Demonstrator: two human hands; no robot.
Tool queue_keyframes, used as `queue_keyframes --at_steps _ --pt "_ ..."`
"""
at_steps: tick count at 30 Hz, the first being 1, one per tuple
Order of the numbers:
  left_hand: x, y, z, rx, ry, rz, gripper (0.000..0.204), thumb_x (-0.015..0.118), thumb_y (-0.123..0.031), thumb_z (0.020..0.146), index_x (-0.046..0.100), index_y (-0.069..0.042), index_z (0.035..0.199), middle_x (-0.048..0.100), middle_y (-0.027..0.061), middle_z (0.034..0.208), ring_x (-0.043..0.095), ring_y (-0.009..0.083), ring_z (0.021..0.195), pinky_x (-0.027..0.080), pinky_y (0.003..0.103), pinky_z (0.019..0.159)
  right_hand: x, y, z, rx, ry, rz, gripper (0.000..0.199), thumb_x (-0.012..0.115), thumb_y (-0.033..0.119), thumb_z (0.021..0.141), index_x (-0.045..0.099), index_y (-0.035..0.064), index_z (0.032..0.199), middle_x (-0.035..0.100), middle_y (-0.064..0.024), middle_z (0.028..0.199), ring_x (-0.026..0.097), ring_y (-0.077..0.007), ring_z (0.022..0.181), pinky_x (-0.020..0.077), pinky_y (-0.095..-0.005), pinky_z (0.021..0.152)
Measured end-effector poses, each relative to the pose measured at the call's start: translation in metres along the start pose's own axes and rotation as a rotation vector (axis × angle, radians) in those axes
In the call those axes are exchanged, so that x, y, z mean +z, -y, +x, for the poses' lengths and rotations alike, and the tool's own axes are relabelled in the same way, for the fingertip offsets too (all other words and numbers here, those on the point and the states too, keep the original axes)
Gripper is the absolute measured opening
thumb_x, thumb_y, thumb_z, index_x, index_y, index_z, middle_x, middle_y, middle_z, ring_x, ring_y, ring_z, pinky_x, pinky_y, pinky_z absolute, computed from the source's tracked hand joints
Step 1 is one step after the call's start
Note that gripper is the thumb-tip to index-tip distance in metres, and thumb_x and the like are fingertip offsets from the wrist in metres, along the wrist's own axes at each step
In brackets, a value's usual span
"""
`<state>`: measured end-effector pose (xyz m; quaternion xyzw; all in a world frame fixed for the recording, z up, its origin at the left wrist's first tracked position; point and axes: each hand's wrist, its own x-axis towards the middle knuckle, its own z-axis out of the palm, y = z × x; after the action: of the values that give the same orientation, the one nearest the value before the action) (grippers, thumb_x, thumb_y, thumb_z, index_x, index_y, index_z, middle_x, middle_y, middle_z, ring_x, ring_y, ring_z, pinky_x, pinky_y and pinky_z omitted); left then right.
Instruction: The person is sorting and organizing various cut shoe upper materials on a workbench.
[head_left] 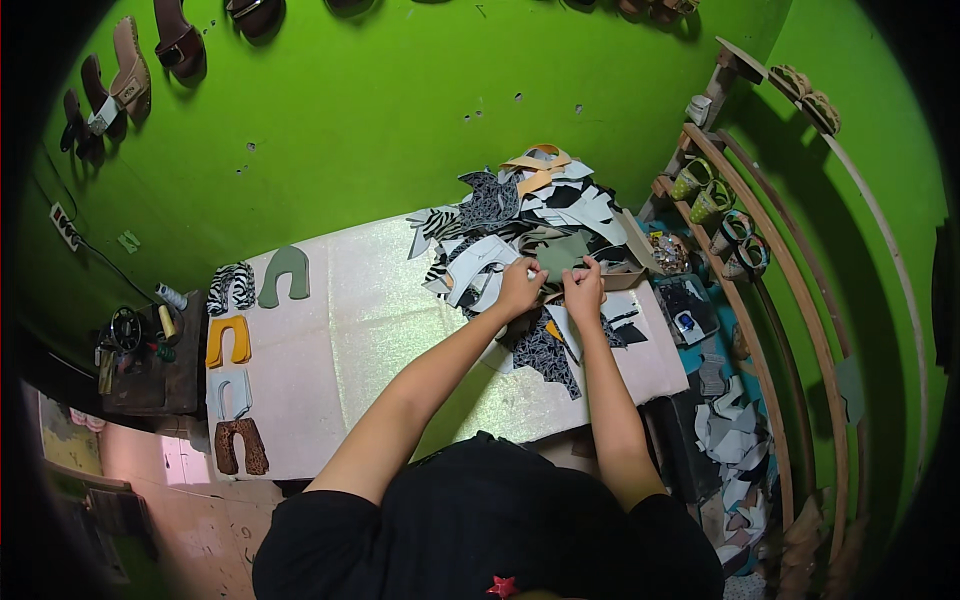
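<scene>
Head cam: L hand (pixel 522 287), R hand (pixel 583 288) at green pc (pixel 559 251) atop scraps (pixel 572 209).

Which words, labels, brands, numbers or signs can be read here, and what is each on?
None can be read with certainty.
Tan sandal on the wall: small mark on its strap, too small to read.
Black shirt: a red star, no legible lettering.
Green material by the left hand and right hand: no lettering visible.

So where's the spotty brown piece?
In the head view, the spotty brown piece is at the near left corner of the table, below the white arch.
</scene>
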<state>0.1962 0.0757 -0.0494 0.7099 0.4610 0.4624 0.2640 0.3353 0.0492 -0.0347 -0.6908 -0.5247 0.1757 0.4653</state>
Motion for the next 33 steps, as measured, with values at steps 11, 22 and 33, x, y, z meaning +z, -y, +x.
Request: queue_keyframes --at_steps 11,22,33 --pt "-0.021 -0.026 0.009 -0.106 0.082 -0.381 0.019 0.061 -0.012 0.078 0.052 -0.001 0.091 0.058 0.0079 0.087 0.055 0.0156 0.081 0.043 0.028 0.074 0.001 0.016 0.019 0.001 0.092 0.596 0.042 0.062 0.008 0.076 0.043 -0.0005 0.112 0.052 -0.0026 0.069 0.05 -0.0096 0.064 0.0428 -0.0247 0.059" --pt "-0.036 -0.034 0.002 -0.195 0.048 -0.601 0.014 0.06 -0.006 0.08 0.053 0.001 0.091 0.059 0.0043 0.079 0.055 0.0071 0.072 0.044 0.02 0.066 -0.015 0.041 0.018 0.16 0.236 0.633 0.037 0.061 0.006 0.077 0.046 -0.0011 0.11 0.059 -0.0065 0.076 0.054 -0.0099 0.067 0.0422 -0.0216 0.061" --pt "-0.055 0.027 -0.025 -0.331 -0.236 0.033 0.017 0.062 -0.013 0.076 0.052 0.0 0.078 0.06 0.0183 0.068 0.059 0.0323 0.063 0.045 0.037 0.058 -0.018 0.036 0.014 0.156 0.09 0.806 0.025 0.059 0.003 0.078 0.05 0.0003 0.102 0.053 -0.0003 0.072 0.048 -0.006 0.065 0.0384 -0.0176 0.061"
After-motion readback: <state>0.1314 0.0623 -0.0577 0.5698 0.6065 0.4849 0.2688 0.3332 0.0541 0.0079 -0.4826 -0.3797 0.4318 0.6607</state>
